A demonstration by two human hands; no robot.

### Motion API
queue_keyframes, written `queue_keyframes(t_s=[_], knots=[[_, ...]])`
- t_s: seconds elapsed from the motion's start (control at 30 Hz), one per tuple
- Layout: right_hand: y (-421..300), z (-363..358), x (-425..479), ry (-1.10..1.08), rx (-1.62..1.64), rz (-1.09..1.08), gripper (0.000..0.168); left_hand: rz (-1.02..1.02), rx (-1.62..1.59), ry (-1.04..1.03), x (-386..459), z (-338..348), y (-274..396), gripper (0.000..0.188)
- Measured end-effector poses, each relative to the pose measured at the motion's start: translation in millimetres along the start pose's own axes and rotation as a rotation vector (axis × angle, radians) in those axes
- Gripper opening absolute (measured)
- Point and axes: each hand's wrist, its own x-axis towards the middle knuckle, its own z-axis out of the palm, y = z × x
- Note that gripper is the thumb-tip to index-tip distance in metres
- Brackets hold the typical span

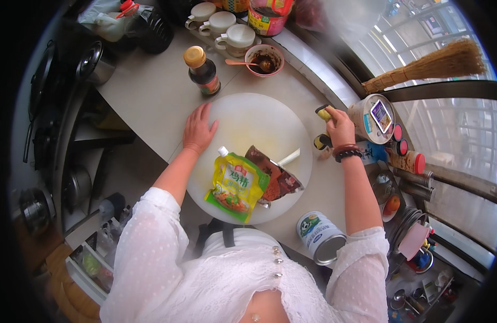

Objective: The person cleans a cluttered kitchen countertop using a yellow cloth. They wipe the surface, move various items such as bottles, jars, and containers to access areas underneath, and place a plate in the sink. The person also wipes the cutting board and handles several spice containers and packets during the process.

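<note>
On the left rim of a round white cutting board (228, 117), my left hand (198, 127) rests flat, palm down, thumb spread and nothing held. To the right of the board, my right hand (340, 127) pinches a small yellow-and-black piece (323, 113), perhaps a sponge. A similar yellow-and-black piece (322, 141) is just below those fingers. A yellow-green spouted seasoning pouch (236, 183) with a white cap lies on the board. It partly covers an opened dark red foil packet (274, 175). A pale strip (289, 157) sticks out beside the packet.
Beyond the board stand a sauce bottle (202, 74), a bowl (278, 69) of dark paste with a spoon (242, 62), and lidded jars (236, 38). A tin (319, 238) is at the near right edge. A lidded tub (357, 117) and whisk broom (426, 64) line the window.
</note>
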Motion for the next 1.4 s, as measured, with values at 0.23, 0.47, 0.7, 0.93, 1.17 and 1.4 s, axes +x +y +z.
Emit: queue_keyframes(t_s=[0.23,0.47,0.7,0.93,1.17,1.4], knots=[[-44,-80,-83,0.037,0.063,0.032,0.033,0.231,-0.442,-0.094,-5,-36,-4,0.061],[-60,-96,-141,0.108,0.365,0.160,0.035,0.009,-0.788,-0.749,0,-103,71,0.072],[-61,-119,-192,0.279,0.350,0.178,0.034,0.071,-0.651,-0.941,0,-85,103,0.042],[-7,-151,-275,0.497,0.353,0.399,0.036,0.046,-0.769,-0.827,-31,-102,139,0.013],[36,-163,-330,0.715,0.469,0.507,0.035,0.378,-0.487,-0.587,-30,-150,212,0.012],[53,-170,-358,0.827,0.572,0.621,0.036,0.663,-0.399,-0.311,14,-136,325,0.016]])
